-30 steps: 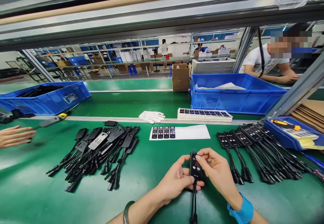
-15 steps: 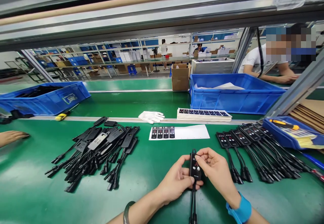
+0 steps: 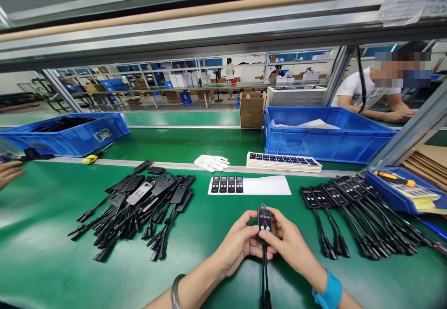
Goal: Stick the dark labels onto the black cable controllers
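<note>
Black plastic forms a small controller [image 3: 264, 219], held just above the green work surface [image 3: 209, 272] near the bottom centre of the view. Its long axis runs away from the person, button face up, with two thin black cables hanging from its near end toward the body. The left hand [image 3: 239, 241] grips its left edge, and the right hand [image 3: 288, 246] curls around its right edge with the thumb pressed on the face; both hands are closed on it.

Beyond it lies a white sticker sheet [image 3: 249, 185] bearing four dark labels at its left end. A stack of label sheets [image 3: 283, 161] and a white glove [image 3: 211, 162] lie farther back. To the left sits a loose pile of black controllers [image 3: 139, 202]; to the right, a neat row of labelled controllers [image 3: 340, 195] with cables trailing right.

A blue bin at left [image 3: 80, 134] holds black parts. A larger blue bin at right [image 3: 331, 139] holds white sheets. A small blue tray [image 3: 391, 192] at the far right holds a yellow-handled tool and papers. Another person's hand [image 3: 9, 171] shows at the left edge.
</note>
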Available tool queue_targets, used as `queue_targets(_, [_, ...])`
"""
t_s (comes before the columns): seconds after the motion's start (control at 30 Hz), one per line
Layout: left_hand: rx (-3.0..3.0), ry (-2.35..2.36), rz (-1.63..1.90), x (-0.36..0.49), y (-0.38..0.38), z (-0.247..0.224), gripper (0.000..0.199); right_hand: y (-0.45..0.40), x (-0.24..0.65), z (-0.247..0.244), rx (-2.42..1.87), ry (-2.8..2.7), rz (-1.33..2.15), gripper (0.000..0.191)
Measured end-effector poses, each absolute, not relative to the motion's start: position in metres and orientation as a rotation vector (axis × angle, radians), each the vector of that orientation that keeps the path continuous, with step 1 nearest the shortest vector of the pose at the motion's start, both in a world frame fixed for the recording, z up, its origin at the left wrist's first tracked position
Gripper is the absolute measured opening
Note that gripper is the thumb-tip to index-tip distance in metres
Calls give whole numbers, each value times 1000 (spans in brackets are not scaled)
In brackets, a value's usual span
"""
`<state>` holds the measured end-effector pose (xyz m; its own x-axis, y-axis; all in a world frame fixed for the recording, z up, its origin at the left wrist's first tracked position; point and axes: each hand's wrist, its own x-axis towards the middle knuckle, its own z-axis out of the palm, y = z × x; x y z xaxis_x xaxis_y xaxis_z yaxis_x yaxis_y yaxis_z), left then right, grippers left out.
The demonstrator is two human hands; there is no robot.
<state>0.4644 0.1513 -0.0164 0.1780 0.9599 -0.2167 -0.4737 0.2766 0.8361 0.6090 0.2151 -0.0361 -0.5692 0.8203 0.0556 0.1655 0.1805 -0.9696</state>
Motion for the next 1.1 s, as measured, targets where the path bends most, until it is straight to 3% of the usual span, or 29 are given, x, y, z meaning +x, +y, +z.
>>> queue_targets(0.13, [699, 879, 1171, 464, 154, -19, 31, 209, 608, -39, -904, -1887, 1400, 84])
queue_targets(0.17, [707, 892, 1178, 465, 155, -19, 32, 209, 608, -40, -887, -1881, 1405, 85])
queue_targets(0.33, [827, 1011, 1192, 469, 155, -25, 44, 212, 610, -49, -877, -1876, 1395, 51])
queue_targets(0.73, [905, 969, 1217, 462, 162, -35, 57, 212, 603, -52, -958, -2224, 698, 59])
queue_targets(0.93, [2025, 1878, 934, 423, 176, -31, 39, 255, 615, -42, -1382, -2456, -64, 47])
queue_targets(1.1, [2046, 2460, 330, 406, 186, -40, 46, 280, 619, -24, -1514, -2400, -241, 44])
